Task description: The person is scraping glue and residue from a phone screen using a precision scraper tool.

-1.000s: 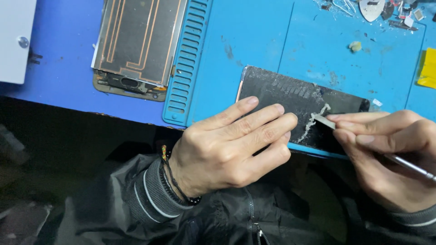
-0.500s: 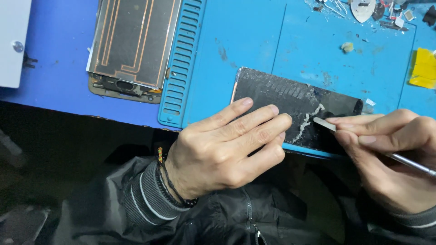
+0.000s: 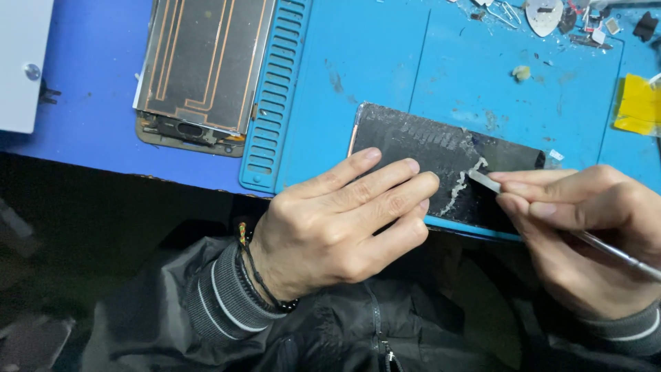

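Observation:
A dark phone screen panel (image 3: 441, 148) lies on the blue work mat (image 3: 372, 76), smeared with grey residue and a curl of white scrapings. My left hand (image 3: 344, 224) lies flat on the panel's near left part, fingers pressing it down. My right hand (image 3: 585, 227) grips a thin metal scraper tool (image 3: 485, 181) whose flat tip touches the panel next to the white scrapings. The tool's shaft runs out to the right past my wrist.
A phone frame with copper traces (image 3: 200, 65) lies at the back left, half on the mat's ribbed edge (image 3: 275, 89). A white box (image 3: 24, 62) sits at far left. A yellow piece (image 3: 639, 105), a white pick (image 3: 544, 14) and several small parts lie at the back right.
The view has shifted a little. The scraper tip has stayed at the white scrapings on the panel; my left hand has kept pressing it down.

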